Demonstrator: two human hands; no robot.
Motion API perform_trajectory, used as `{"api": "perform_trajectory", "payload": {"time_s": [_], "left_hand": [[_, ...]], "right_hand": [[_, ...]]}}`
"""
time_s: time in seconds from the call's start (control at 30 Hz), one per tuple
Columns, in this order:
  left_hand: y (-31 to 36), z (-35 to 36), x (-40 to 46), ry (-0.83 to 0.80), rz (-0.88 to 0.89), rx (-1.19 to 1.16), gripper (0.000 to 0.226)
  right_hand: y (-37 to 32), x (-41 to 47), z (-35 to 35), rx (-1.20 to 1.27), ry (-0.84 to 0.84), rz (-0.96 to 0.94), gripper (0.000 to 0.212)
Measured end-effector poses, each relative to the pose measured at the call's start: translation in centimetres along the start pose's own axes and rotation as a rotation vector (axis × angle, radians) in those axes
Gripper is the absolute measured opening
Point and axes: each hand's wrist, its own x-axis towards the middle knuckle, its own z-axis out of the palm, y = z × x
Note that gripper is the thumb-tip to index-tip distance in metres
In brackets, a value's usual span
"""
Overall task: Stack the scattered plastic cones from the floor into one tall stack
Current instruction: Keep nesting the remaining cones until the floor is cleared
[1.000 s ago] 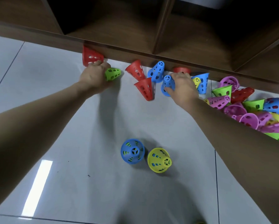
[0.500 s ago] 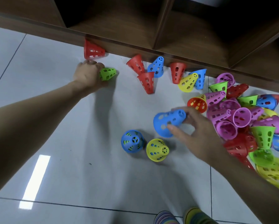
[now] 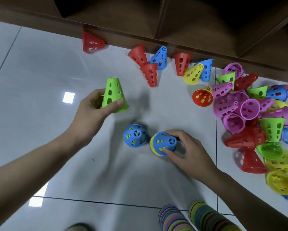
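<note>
Blue cone (image 3: 165,142) now capping the yellow, right hand (image 3: 188,154) gripping; green cone (image 3: 113,95) raised in left hand (image 3: 93,112)

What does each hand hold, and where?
Left hand grips the green cone near its wide base; right hand grips the blue cone by its sides.

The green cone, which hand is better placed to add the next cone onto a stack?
Probably the left hand: it grips the green cone upright, near the two stacks. The right hand holds the blue cone on the yellow one.
</note>
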Motion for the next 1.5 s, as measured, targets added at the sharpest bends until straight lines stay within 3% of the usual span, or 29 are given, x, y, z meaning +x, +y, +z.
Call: {"api": "perform_trajectory", "payload": {"time_s": [0.1,0.23,0.37,0.47,0.6,0.67,0.73,0.8,0.9,1.03,1.23,1.4,1.5], "left_hand": [[-0.2,0.6,-2.4,-0.124,0.09,0.007,0.048],[-2.4,1.2,-3.8,-0.297,0.28,0.33,0.052],[-4.4,1.5,-2.8,-0.346,0.391,0.519,0.058],[-5.5,1.6,-1.1,-0.386,0.426,0.619,0.062],[-5.6,0.9,0.3,-0.478,0.488,0.723,0.074],[-4.8,-0.1,1.5,-0.517,0.563,0.736,0.077],[-3.4,-1.6,4.2,-0.41,0.676,0.752,0.066],[-1.7,-3.3,8.6,-0.161,0.718,0.822,0.051],[0.5,-6.1,16.9,0.107,0.578,0.904,0.055],[3.0,-8.3,23.4,0.126,0.384,0.991,0.082],[2.9,-7.0,24.5,0.278,0.425,1.134,0.079],[1.7,-8.0,24.6,0.206,0.378,1.179,0.071],[1.9,-8.2,24.3,0.135,0.328,1.17,0.093]], "right_hand": [[1.1,0.6,0.4,-0.013,-0.005,0.003,0.047],[1.6,1.6,0.4,0.024,0.015,0.014,0.047],[1.2,3.0,-0.4,0.086,0.004,0.019,0.055],[0.2,5.9,-0.9,0.169,0.123,0.038,0.054],[-0.4,12.5,-1.0,0.219,0.249,0.068,0.035],[-0.3,15.9,-0.5,0.163,0.248,0.111,0.043],[-0.6,18.8,0.1,0.117,0.236,0.174,0.06],[-1.2,21.0,0.8,0.094,0.244,0.211,0.066],[-1.5,23.5,1.3,0.05,0.264,0.208,0.062],[-0.8,25.2,1.4,-0.006,0.247,0.253,0.074],[0.0,24.8,1.2,-0.031,0.236,0.236,0.037],[-0.2,22.1,-0.4,0.074,0.207,0.125,0.03],[-1.2,18.9,-2.1,0.162,0.181,0.059,0.029]]}}
